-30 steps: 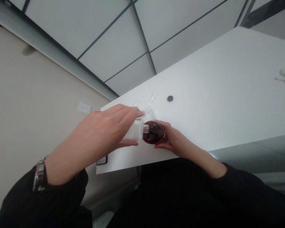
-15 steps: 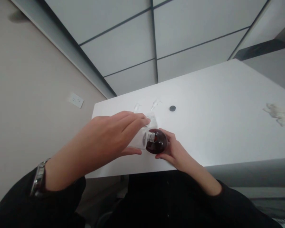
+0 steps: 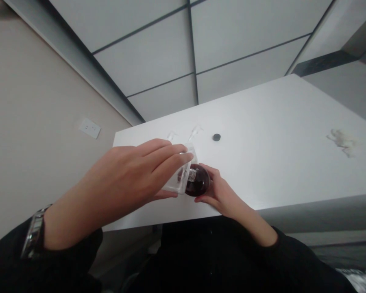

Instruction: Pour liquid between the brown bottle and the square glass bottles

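My left hand (image 3: 140, 171) is wrapped round a clear plastic container (image 3: 175, 184), which leans over to the right. My right hand (image 3: 215, 189) grips a round dark red-brown bottle (image 3: 198, 184) from its right side. The bottle's clear ribbed neck (image 3: 192, 175) points left, against the container's edge; whether it reaches inside I cannot tell. Just behind my left fingers stands another clear container (image 3: 190, 149), partly hidden by them. Two clear pump tops, a nearer-left pump (image 3: 171, 135) and a right one (image 3: 195, 132), lie beyond my hands.
A small dark cap (image 3: 216, 137) lies on the white table (image 3: 262, 146). Farther right is a crumpled whitish tissue (image 3: 343, 142). Beyond the table's back edge rise white panelled doors (image 3: 225, 77). The left wall carries a power socket (image 3: 90, 128).
The whole view has shifted slightly, so things sit a little farther left. The clear container in my left hand leans a bit more. Both hands keep their hold.
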`<state>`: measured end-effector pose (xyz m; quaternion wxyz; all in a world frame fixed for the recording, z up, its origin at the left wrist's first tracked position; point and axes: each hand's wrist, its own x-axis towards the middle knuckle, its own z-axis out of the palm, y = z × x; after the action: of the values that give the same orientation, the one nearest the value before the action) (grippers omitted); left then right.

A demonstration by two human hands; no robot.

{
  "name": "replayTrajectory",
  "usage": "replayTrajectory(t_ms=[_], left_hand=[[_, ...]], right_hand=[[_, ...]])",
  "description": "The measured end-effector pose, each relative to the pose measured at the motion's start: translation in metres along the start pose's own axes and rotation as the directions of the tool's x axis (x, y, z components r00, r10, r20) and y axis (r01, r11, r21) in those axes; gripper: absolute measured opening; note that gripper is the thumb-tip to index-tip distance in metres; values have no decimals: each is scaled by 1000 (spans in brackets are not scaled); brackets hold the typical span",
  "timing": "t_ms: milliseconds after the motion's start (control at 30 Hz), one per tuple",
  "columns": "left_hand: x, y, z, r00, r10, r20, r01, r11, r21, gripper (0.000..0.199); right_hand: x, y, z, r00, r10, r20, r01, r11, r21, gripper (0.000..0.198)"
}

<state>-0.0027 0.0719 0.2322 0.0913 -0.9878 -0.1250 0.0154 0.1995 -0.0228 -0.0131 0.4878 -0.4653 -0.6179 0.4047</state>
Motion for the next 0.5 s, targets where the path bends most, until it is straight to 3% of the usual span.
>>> replayTrajectory(t_ms=[500], left_hand=[[5, -1, 0, 999, -5, 49, 3, 1000, 27, 48]], right_hand=[[-1, 4, 2, 1000, -3, -7, 3, 999, 34, 90]])
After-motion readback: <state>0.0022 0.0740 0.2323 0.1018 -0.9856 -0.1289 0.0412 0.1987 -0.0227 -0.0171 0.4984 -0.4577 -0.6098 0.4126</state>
